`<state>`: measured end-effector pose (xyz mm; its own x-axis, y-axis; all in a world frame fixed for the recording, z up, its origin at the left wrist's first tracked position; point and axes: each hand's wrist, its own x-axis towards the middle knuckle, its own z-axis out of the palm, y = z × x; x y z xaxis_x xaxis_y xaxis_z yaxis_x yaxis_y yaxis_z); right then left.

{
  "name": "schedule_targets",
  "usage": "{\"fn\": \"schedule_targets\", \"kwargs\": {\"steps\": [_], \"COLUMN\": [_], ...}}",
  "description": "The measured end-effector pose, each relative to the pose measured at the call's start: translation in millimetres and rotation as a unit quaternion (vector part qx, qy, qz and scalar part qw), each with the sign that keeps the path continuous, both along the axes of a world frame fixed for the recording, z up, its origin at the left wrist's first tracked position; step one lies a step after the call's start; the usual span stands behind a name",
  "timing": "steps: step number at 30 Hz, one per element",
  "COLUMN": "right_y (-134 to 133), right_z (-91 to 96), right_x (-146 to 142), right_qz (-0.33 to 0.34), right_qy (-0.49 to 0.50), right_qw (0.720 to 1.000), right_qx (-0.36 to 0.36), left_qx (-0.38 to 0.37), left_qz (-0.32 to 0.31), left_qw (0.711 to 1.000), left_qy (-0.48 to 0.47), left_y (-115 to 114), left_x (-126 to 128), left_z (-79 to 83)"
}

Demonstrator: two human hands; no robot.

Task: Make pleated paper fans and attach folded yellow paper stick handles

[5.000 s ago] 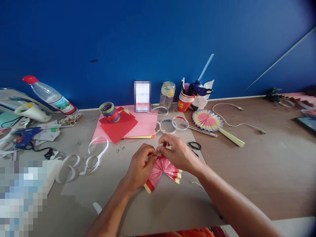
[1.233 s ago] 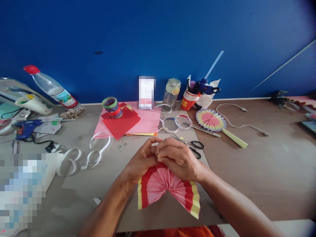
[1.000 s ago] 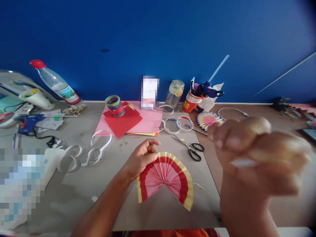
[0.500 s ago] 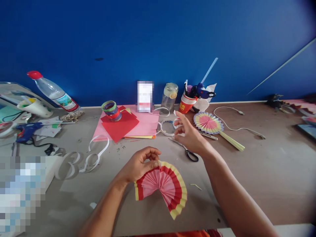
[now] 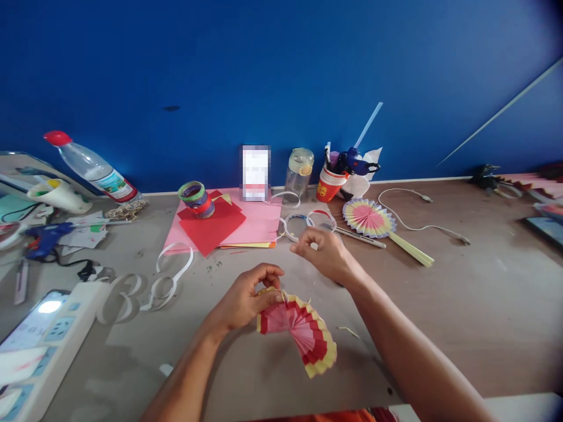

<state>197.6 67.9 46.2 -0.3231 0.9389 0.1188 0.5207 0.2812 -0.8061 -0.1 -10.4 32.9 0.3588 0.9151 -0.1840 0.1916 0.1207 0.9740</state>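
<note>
A pleated paper fan in pink, red and yellow hangs half spread above the table, with a gap on its lower side. My left hand pinches its upper edge between thumb and fingers. Just above and to the right, my right hand has its fingers curled together, apart from the fan; whatever sits between those fingertips is too small to make out. Below that hand lies a thin yellow paper scrap. The scissors on the table are almost wholly covered by my right hand.
Behind my hands stand tape rolls, a finished round fan, a red paper cup and a clear bottle. Red paper lies left of them. A power strip and glue gun are at left.
My right hand has come down and left from near the tape rolls toward the fan, its fingers closing. The fan has tilted and folded a little in my left hand.
</note>
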Motion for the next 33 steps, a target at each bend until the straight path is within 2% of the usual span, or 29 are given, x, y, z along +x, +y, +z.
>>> {"fn": "schedule_targets", "kwargs": {"steps": [3, 6, 9, 13, 15, 17, 20, 23, 28, 33], "right_y": [0, 1, 5, 14, 20, 26, 36, 42, 43, 44], "right_z": [-1.8, -6.0, -10.6, -14.7, -15.8, -17.4, -22.5, -31.1, -47.1, -58.2], "right_x": [-1, -2, 0, 12, 21, 32, 42, 41, 26, 22], "right_qz": [-0.038, -0.030, -0.020, -0.046, -0.034, -0.017, -0.024, -0.020, 0.008, 0.060], "right_qy": [0.016, 0.076, 0.150, 0.231, 0.271, 0.264, 0.159, 0.074, -0.017, -0.087], "right_qw": [0.998, 0.991, 0.980, 0.950, 0.934, 0.943, 0.978, 0.993, 1.000, 0.989], "right_qx": [-0.045, -0.105, -0.127, -0.204, -0.229, -0.204, -0.129, -0.087, 0.007, 0.103], "left_qx": [0.003, 0.009, 0.008, 0.003, 0.004, 0.002, -0.007, -0.016, -0.003, -0.013], "left_qz": [0.001, 0.004, 0.003, 0.004, 0.003, 0.000, -0.015, -0.031, -0.031, -0.035], "left_qw": [1.000, 1.000, 1.000, 0.999, 0.999, 0.999, 0.999, 0.998, 0.998, 0.998], "left_qy": [0.011, 0.021, 0.027, 0.034, 0.039, 0.041, 0.043, 0.047, 0.048, 0.044], "left_y": [0, 0, -1, -1, -1, -2, -2, -3, -1, -1], "left_x": [0, 0, 0, 0, 0, 1, 3, 5, 7, 9], "left_z": [-0.8, -1.2, -0.2, 1.7, 2.2, 2.7, 3.8, 4.0, -0.3, -2.3]}}
